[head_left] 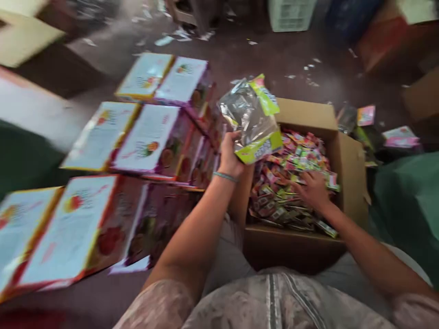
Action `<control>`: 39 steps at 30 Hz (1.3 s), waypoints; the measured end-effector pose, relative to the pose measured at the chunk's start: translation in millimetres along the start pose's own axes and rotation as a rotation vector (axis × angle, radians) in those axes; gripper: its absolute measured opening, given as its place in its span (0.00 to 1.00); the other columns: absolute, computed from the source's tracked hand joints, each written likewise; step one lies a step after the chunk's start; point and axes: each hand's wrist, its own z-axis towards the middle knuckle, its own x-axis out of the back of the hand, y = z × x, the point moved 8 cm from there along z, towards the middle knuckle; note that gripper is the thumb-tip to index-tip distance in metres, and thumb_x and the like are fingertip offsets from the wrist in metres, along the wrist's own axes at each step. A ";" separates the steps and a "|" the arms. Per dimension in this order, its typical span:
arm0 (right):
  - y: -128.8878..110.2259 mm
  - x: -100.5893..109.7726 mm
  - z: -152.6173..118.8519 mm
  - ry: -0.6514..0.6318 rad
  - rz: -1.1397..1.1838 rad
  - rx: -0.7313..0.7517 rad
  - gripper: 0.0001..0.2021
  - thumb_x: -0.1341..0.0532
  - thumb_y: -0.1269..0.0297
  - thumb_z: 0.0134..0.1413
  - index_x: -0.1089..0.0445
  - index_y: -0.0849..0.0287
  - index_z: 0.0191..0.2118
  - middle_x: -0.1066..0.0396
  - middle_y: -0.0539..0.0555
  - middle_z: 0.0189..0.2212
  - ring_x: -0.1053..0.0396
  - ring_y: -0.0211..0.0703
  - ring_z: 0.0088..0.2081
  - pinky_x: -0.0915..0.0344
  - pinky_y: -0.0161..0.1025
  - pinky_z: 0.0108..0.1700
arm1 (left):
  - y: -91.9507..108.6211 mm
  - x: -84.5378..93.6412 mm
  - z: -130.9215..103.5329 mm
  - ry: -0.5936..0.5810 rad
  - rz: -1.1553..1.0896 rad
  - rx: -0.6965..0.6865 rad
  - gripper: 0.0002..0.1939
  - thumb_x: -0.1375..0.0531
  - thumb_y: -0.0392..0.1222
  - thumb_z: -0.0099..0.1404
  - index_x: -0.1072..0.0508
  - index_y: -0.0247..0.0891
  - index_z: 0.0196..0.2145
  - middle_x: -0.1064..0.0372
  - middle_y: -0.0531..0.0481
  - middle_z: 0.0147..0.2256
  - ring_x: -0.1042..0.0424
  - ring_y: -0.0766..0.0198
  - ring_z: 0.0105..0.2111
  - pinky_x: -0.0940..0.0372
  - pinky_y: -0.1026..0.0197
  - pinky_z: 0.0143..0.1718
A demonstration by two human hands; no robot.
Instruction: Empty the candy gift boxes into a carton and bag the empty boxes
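My left hand (230, 153) is closed on the lower left edge of a clear plastic bag (247, 109) with yellow-green printed bands at its top and bottom. The bag is held up beside an open cardboard box (351, 178). Small colourful wrapped packets (277, 192) fill much of this box, in pink, green and dark wrappers. Over the packets at the right side of the box rests my right hand (313, 189), fingers apart and touching them. Its fingertips are slightly blurred, and nothing shows gripped in it.
Several stacked printed cartons (147, 137) with fruit pictures stand along the left. Beyond the box, paper scraps litter the dark floor (274, 59). A pale plastic crate (291, 13) is at the back, green cloth-like material (408, 196) at the right. Opened wrappers (366, 116) lie behind the box.
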 end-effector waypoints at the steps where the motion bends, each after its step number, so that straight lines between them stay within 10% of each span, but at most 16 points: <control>1: 0.4 -6.4 11.2 -0.015 -0.088 -0.004 0.34 0.42 0.33 0.64 0.23 0.60 0.56 0.29 0.70 0.59 0.33 0.66 0.61 0.37 0.60 0.62 | -3.1 -0.8 2.2 -0.016 0.024 0.010 0.08 0.37 0.46 0.57 0.26 0.39 0.31 0.24 0.51 0.29 0.22 0.58 0.34 0.25 0.56 0.46; 5: -5.7 -75.6 29.0 -0.338 -0.267 -0.029 0.42 0.37 0.36 0.61 0.42 0.47 0.75 0.60 0.62 0.79 0.66 0.79 0.76 0.60 0.79 0.69 | -9.5 -0.7 4.0 -0.024 0.077 0.009 0.08 0.37 0.46 0.59 0.26 0.39 0.32 0.24 0.50 0.32 0.21 0.55 0.40 0.25 0.53 0.52; 11: -41.9 -150.9 -40.2 -0.514 -0.136 0.150 0.32 0.47 0.46 0.72 0.38 0.59 0.72 0.55 0.68 0.77 0.57 0.69 0.75 0.56 0.73 0.69 | -8.8 9.4 5.8 0.009 0.115 -0.023 0.10 0.37 0.45 0.61 0.25 0.38 0.38 0.23 0.49 0.39 0.23 0.58 0.40 0.26 0.52 0.52; 18: -45.0 -182.6 -36.4 -0.548 -0.076 0.195 0.28 0.50 0.55 0.73 0.39 0.58 0.73 0.52 0.68 0.76 0.54 0.64 0.75 0.51 0.72 0.69 | -34.9 7.6 -10.4 -0.029 0.264 0.059 0.14 0.34 0.42 0.50 0.24 0.37 0.36 0.25 0.52 0.30 0.26 0.61 0.30 0.27 0.58 0.39; 24: -56.7 -150.7 -29.3 -0.505 0.034 0.222 0.27 0.41 0.58 0.67 0.34 0.55 0.69 0.50 0.65 0.76 0.56 0.63 0.76 0.54 0.74 0.70 | -31.6 -7.8 -23.3 -0.126 0.330 -0.070 0.36 0.27 0.36 0.41 0.24 0.38 0.52 0.21 0.52 0.37 0.27 0.65 0.31 0.32 0.64 0.33; 29: -30.6 -78.4 -28.2 -0.463 0.488 -0.024 0.20 0.38 0.72 0.53 0.20 0.58 0.52 0.29 0.63 0.63 0.42 0.65 0.70 0.53 0.69 0.72 | -27.0 2.4 -43.6 -0.085 0.394 -0.187 0.38 0.25 0.36 0.36 0.23 0.37 0.50 0.19 0.53 0.37 0.26 0.66 0.32 0.31 0.66 0.34; 34: 9.9 -1.8 -58.8 -0.280 1.021 -0.273 0.30 0.46 0.56 0.65 0.40 0.50 0.72 0.29 0.56 0.62 0.29 0.49 0.60 0.28 0.46 0.56 | -46.0 17.1 -84.1 -0.061 0.448 -0.169 0.35 0.24 0.38 0.37 0.21 0.36 0.47 0.20 0.54 0.37 0.26 0.68 0.30 0.30 0.68 0.34; 39: -15.5 12.6 -92.2 -0.207 1.583 -0.399 0.43 0.31 0.39 0.54 0.44 0.45 0.71 0.29 0.54 0.59 0.26 0.45 0.48 0.28 0.38 0.41 | -79.9 24.4 -139.7 -0.089 0.503 -0.035 0.33 0.26 0.40 0.42 0.21 0.37 0.49 0.19 0.52 0.38 0.23 0.63 0.33 0.31 0.67 0.31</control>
